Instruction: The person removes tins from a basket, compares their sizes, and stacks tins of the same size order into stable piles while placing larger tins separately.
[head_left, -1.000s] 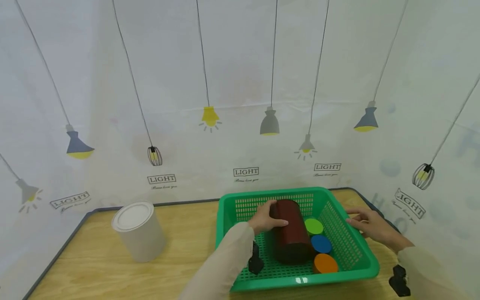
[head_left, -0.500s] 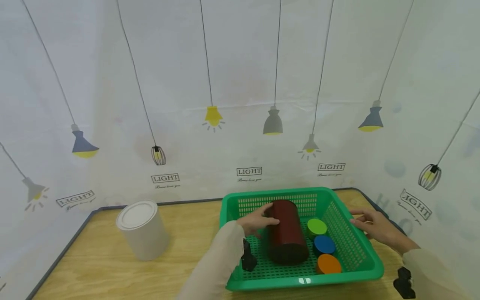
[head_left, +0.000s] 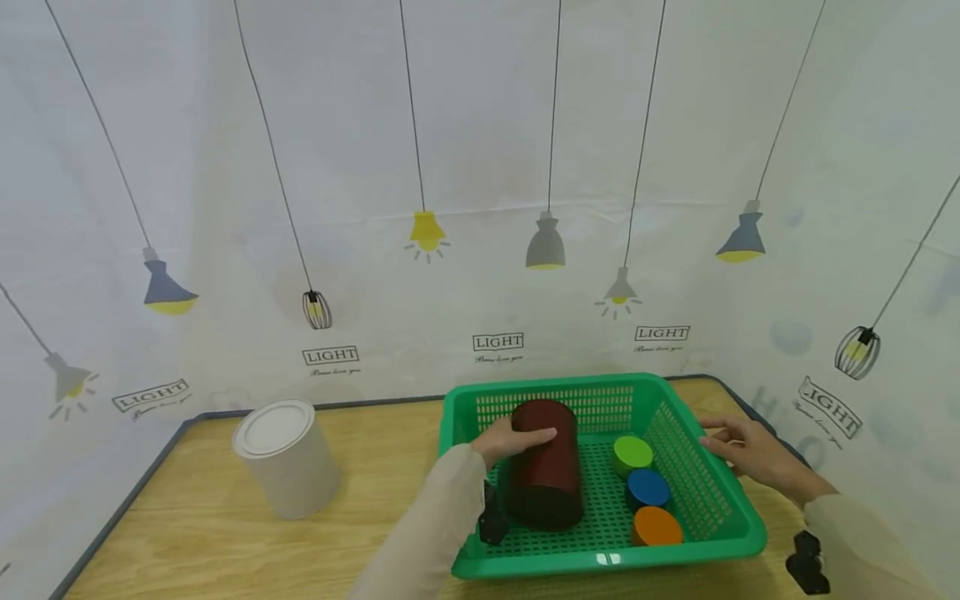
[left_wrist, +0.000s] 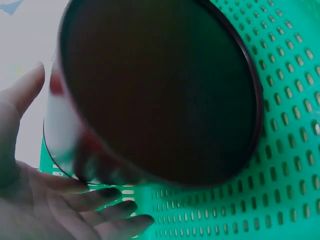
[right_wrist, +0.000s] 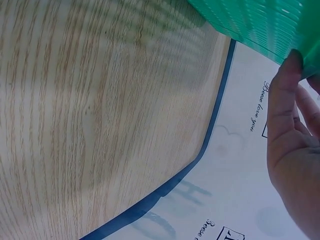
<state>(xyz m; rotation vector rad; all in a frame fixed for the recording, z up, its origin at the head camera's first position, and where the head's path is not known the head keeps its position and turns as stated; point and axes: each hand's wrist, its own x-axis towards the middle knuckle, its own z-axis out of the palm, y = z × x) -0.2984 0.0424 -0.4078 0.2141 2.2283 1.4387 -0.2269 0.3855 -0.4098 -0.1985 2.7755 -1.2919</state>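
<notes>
A dark red cylindrical can [head_left: 547, 479] lies on its side in the left half of the green plastic basket [head_left: 600, 560]. My left hand [head_left: 504, 442] is at the can's left side, its thumb reaching over the top. In the left wrist view, the left hand's fingers [left_wrist: 100, 200] are spread and nearly straight beside the can [left_wrist: 160, 95]. My right hand [head_left: 753, 457] pinches the basket's right rim, as the right wrist view also shows. Along the basket's right side sit three small round containers with lime green [head_left: 632, 453], blue [head_left: 647, 487] and orange [head_left: 657, 527] tops.
A white lidded can [head_left: 288, 462] stands upright on the wooden table [head_left: 367, 467], left of the basket. Behind the table hangs a pale backdrop [head_left: 480, 275] printed with lamps. Dark trim [right_wrist: 212, 120] runs along the table's border.
The dark red can has rolled left across the basket floor, away from the three round containers. My left hand has shifted slightly left. The right hand keeps its place on the rim.
</notes>
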